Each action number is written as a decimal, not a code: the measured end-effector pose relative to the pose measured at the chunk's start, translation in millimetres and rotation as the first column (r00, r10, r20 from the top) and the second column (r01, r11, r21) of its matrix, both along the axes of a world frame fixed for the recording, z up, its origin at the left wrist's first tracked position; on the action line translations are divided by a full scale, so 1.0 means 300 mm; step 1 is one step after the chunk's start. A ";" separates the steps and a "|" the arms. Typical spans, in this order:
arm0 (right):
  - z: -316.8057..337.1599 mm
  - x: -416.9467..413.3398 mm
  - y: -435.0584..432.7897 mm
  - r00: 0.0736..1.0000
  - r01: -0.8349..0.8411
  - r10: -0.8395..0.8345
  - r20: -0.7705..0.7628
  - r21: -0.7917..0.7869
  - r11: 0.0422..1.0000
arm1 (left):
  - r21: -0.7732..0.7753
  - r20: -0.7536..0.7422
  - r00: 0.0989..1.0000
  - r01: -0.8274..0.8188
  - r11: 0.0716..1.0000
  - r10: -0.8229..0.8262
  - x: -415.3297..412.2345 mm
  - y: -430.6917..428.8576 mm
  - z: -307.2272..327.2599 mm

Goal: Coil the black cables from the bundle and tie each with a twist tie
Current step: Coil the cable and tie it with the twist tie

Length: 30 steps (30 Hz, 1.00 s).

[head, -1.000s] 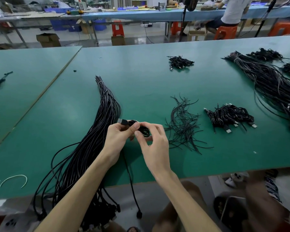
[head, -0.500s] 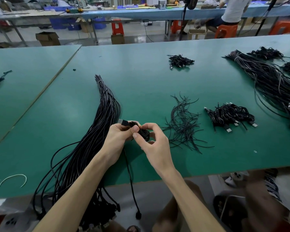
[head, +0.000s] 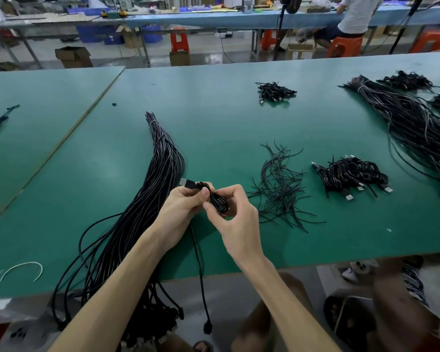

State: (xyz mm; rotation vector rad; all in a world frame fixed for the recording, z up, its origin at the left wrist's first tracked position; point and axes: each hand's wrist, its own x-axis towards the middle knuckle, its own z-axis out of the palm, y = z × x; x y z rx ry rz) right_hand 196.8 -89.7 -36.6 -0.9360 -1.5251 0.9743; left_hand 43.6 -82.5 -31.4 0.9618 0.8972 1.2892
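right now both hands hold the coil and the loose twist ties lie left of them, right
Not quite. The head view shows the twist ties to the right of the hands, between them and the tied coils; it is the bundle that lies on the left. The left hand and right hand do both hold the coil.

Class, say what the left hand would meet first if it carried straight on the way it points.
Probably the right hand, pinching the same coiled cable; beyond it, the loose twist ties.
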 end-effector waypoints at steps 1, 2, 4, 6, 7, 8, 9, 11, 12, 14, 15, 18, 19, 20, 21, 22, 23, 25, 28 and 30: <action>-0.001 -0.002 -0.001 1.000 0.006 -0.006 -0.002 0.006 1.000 | -0.007 0.003 1.000 -0.002 1.000 0.002 0.001 0.001 0.001; -0.002 -0.003 -0.002 1.000 0.011 -0.011 -0.006 0.010 1.000 | -0.011 0.006 1.000 -0.002 1.000 0.002 0.001 0.001 0.003; -0.005 -0.005 -0.003 1.000 0.025 -0.025 -0.005 0.023 0.999 | -0.009 0.021 1.000 0.015 1.000 -0.015 0.003 0.001 0.006; -0.007 -0.007 -0.004 0.998 0.057 -0.058 0.019 0.044 0.997 | -0.003 0.034 0.999 0.038 0.999 -0.038 0.002 0.002 0.006; -0.006 -0.008 -0.004 0.996 0.079 -0.081 0.034 0.059 0.995 | -0.003 0.032 0.999 0.038 0.999 -0.038 0.002 0.003 0.004; -0.005 -0.008 -0.004 0.993 0.103 -0.107 0.046 0.075 0.992 | -0.007 0.022 0.999 0.027 1.000 -0.027 0.003 0.005 0.003; -0.004 -0.008 -0.004 0.990 0.127 -0.132 0.052 0.090 0.988 | -0.012 0.004 1.000 0.010 1.000 -0.009 0.004 0.006 0.001; -0.002 -0.004 -0.001 0.984 0.167 -0.172 0.044 0.098 0.981 | -0.007 -0.043 0.999 -0.004 1.000 0.004 0.007 0.010 -0.001; -0.003 -0.002 0.002 0.982 0.183 -0.187 0.039 0.091 0.979 | 0.000 -0.067 0.998 0.003 1.000 -0.003 0.008 0.011 -0.002; -0.006 0.003 0.008 0.979 0.196 -0.199 0.040 0.057 0.979 | 0.006 -0.104 0.994 0.014 1.000 -0.013 0.006 0.014 0.002; -0.008 0.006 0.010 0.981 0.189 -0.190 0.045 0.028 0.982 | 0.005 -0.117 0.993 0.008 1.000 -0.008 0.003 0.015 0.003; -0.002 0.023 0.026 0.992 0.116 -0.113 0.048 -0.070 0.991 | 0.011 -0.161 0.986 -0.031 0.999 0.032 -0.006 0.016 0.001; 0.002 0.034 0.037 0.995 0.089 -0.085 0.050 -0.090 0.992 | 0.019 -0.177 0.982 -0.056 0.998 0.058 -0.007 0.018 -0.002; 0.008 0.045 0.050 0.997 0.064 -0.059 0.054 -0.107 0.992 | 0.040 -0.208 0.974 -0.088 0.995 0.095 -0.007 0.018 -0.006; 0.014 0.056 0.065 0.998 0.037 -0.030 0.053 -0.133 0.990 | 0.083 -0.264 0.954 -0.126 0.989 0.144 -0.005 0.020 -0.008; 0.020 0.066 0.080 0.999 0.008 0.000 0.045 -0.168 0.986 | 0.145 -0.329 0.923 -0.159 0.977 0.199 -0.002 0.021 -0.009; 0.022 0.074 0.091 0.999 -0.017 0.024 0.029 -0.205 0.979 | 0.213 -0.383 0.889 -0.181 0.960 0.252 0.002 0.021 -0.009; 0.018 0.081 0.103 0.999 -0.052 0.052 -0.008 -0.257 0.965 | 0.336 -0.453 0.827 -0.188 0.923 0.333 0.008 0.021 -0.008; -0.004 0.081 0.099 0.997 -0.075 0.061 -0.057 -0.310 0.948 | 0.533 -0.626 0.635 -0.075 0.843 0.453 0.011 0.012 -0.011; -0.014 0.086 0.098 0.994 -0.080 0.049 -0.102 -0.328 0.941 | 0.597 -0.685 0.526 0.008 0.802 0.505 0.016 0.007 -0.018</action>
